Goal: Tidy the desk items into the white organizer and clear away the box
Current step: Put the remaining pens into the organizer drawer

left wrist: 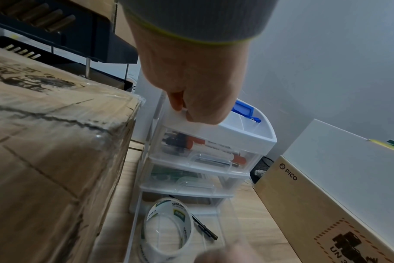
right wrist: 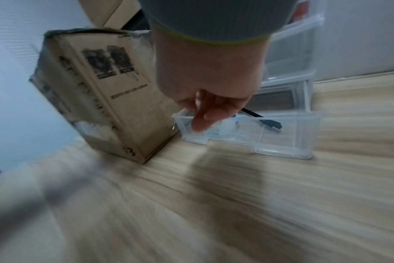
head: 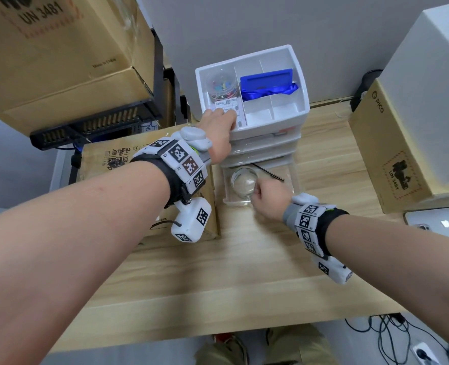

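The white organizer stands at the back of the desk. My left hand grips its top tray's front left rim. The tray holds a jar of coloured clips, sticky notes and a blue item. The clear bottom drawer is pulled out; inside are a tape roll and a black pen. My right hand hovers at the drawer's front left, fingers loosely curled, holding nothing. A brown cardboard box stands left of the organizer.
A PICO carton with a white box on it stands at the right. A silver laptop lies at the right edge. A large carton sits on a black rack at upper left. Markers fill the top drawer.
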Available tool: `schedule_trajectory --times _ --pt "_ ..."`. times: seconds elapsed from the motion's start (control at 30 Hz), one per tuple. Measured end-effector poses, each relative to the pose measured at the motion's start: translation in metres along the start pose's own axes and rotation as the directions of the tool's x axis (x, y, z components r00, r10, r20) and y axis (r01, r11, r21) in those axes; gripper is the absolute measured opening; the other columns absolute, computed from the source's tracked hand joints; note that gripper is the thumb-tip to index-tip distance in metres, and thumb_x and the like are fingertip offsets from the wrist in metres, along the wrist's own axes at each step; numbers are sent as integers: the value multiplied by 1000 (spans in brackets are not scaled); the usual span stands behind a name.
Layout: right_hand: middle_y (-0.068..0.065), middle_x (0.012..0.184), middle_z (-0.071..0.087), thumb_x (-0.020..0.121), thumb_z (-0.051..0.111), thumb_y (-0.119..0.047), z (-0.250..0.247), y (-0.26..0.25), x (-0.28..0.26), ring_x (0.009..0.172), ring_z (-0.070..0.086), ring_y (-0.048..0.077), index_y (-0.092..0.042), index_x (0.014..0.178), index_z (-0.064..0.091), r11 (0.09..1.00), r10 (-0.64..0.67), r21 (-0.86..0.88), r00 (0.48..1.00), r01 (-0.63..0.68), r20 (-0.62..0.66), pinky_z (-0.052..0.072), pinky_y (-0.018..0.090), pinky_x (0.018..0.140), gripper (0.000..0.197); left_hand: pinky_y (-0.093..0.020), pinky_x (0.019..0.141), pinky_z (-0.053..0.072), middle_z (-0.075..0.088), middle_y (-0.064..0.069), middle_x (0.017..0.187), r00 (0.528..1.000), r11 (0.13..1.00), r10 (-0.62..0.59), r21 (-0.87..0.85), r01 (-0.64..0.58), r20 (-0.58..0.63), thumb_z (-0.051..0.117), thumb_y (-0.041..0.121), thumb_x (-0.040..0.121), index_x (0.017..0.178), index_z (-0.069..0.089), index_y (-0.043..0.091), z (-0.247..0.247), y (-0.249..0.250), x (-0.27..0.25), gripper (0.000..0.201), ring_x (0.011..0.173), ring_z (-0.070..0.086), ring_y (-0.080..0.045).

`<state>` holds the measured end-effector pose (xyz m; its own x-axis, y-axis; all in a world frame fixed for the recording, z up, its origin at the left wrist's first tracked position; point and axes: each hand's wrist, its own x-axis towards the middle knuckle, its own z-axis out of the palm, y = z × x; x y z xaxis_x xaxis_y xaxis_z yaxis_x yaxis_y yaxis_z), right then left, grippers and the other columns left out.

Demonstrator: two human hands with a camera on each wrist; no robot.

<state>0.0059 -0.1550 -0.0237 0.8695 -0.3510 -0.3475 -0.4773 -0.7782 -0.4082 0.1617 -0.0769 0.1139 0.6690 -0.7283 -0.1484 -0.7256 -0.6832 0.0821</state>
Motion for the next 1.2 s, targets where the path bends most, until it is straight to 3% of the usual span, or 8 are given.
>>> schedule_trajectory --times 0.07,0.13,0.2,0.33,0.53,0.7,1.07,1.2 --pt "2 69 63 80 47 -36 5 -3 -10 66 62 26 -18 75 61 991 -61 -111 983 81 173 52 34 64 23 -41 82 46 53 -6 110 1000 1000 5 -3 -5 3 52 -3 79 102 49 16 0 0 0 30 105 43 -27" --pt "4 76 62 79 51 -34 10 -1 -14 67 61 25 -14 80 60 977 -46 -183 952 106 303 47 29 56 22 -40 83 46 54 -5 111 1000 1000 16 8 -16 10 50 -4 79 101 49 18 1 -2 0 31 105 43 -26" --pt "3 83 58 80 52 -34 14 2 -12 70 58 24 -15 88 58 973 -30 -205 940 106 340 42 27 56 21 -38 84 45 54 -4 113 999 999 33 30 -34 34 51 -3 81 106 51 18 1 -4 1 33 108 43 -27" --pt "1 86 61 79 48 -39 16 6 -3 72 59 21 -21 88 52 976 7 -211 954 59 299 52 31 67 20 -38 90 44 54 -5 118 997 997 50 49 -52 53 52 -1 84 115 56 18 -2 -5 2 36 114 43 -27" --pt "8 100 64 84 56 -24 7 -2 21 81 54 27 -15 101 47 982 -19 -176 972 61 235 44 32 66 20 -41 93 44 54 -5 119 997 998 53 38 -55 53 53 0 85 115 57 18 -2 -7 1 36 114 43 -27" --pt "8 95 65 80 56 -23 -7 -10 44 82 61 29 -18 98 44 980 -16 -192 972 62 235 56 38 75 23 -43 93 46 54 -4 117 997 999 46 25 -47 57 52 0 85 115 57 19 -3 -6 0 36 113 42 -27" --pt "6 98 66 80 54 -24 -15 -22 58 84 62 28 -17 113 50 956 49 -292 958 37 282 55 38 77 35 -44 91 47 53 -5 118 996 999 42 32 -44 79 52 -1 84 114 56 19 -4 -6 1 37 114 43 -27" --pt "7 108 65 85 53 -27 -24 -26 61 87 61 28 -17 125 50 939 56 -340 954 50 294 51 34 73 42 -46 93 45 53 -5 119 996 999 32 18 -34 86 50 -3 82 114 56 18 -4 -5 1 39 114 42 -29"
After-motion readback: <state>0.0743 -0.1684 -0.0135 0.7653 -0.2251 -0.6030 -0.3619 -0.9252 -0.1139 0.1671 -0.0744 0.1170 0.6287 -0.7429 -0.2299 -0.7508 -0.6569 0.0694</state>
